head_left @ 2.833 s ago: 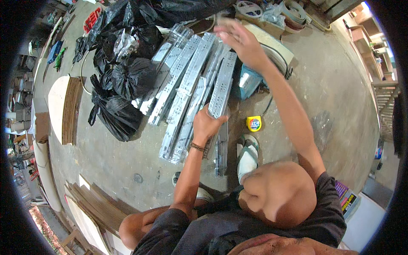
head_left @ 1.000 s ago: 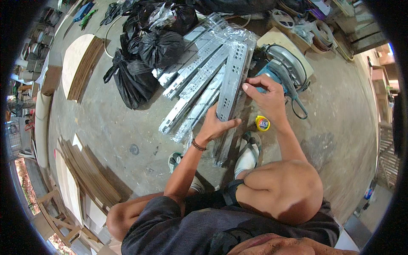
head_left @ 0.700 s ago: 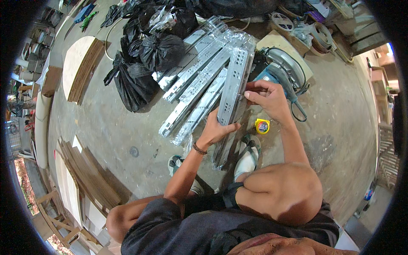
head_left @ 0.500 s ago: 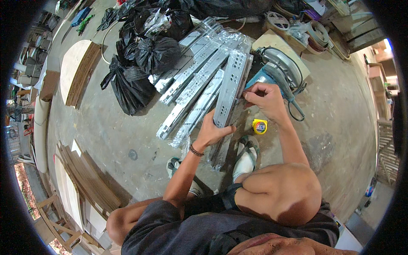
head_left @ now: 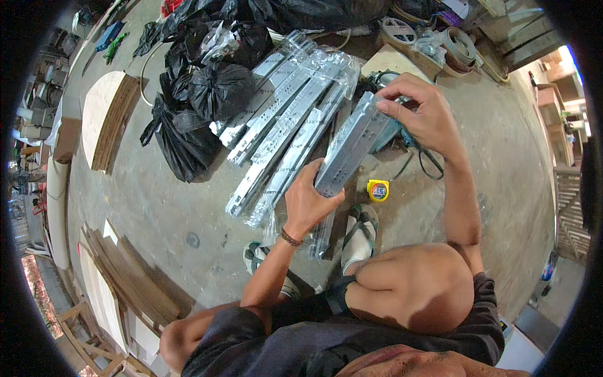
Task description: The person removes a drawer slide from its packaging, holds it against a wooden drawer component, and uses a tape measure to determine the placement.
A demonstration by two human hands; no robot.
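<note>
I squat on a concrete floor and hold a plastic-wrapped metal drawer slide [head_left: 350, 149] lifted above the ground. My left hand [head_left: 309, 202] grips its near end from below. My right hand [head_left: 422, 113] pinches its far end at the wrapping. Just to the left, several more wrapped drawer slides [head_left: 282, 125] lie side by side on the floor. One more slide [head_left: 321, 234] lies on the floor under my left wrist.
A yellow tape measure [head_left: 377, 190] lies by my right foot in a sandal [head_left: 359, 234]. Black plastic bags [head_left: 201, 107] are piled at the left. A blue power tool [head_left: 392, 129] with a cord sits behind the held slide. Wooden boards [head_left: 107, 119] lie at the far left.
The slide I hold has been raised off the pile and tilted toward me. My right hand moved from the middle of the slide to its far end.
</note>
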